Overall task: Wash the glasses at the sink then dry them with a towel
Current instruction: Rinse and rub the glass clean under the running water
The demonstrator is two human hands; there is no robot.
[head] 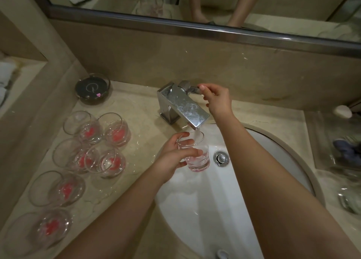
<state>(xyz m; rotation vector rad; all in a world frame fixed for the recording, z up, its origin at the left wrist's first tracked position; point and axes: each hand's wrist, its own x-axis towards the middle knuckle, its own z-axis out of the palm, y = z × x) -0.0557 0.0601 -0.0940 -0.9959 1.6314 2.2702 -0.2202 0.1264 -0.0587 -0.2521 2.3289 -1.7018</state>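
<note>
My left hand (172, 157) grips a clear glass (198, 157) with a pink-red mark at its bottom, holding it upright over the white sink (195, 196). The glass stands right under the spout of the chrome faucet (183, 104), and water runs into it. My right hand (215, 98) pinches the faucet's lever at the back right. Several more clear glasses (86, 153) with red marks at their bottoms stand on the beige counter to the left of the sink.
A dark round glass dish (92, 91) sits at the back left of the counter. The sink's drain plug (221, 158) lies just right of the held glass. A clear tray (343, 151) with small items is on the right. White towels (4, 76) lie far left.
</note>
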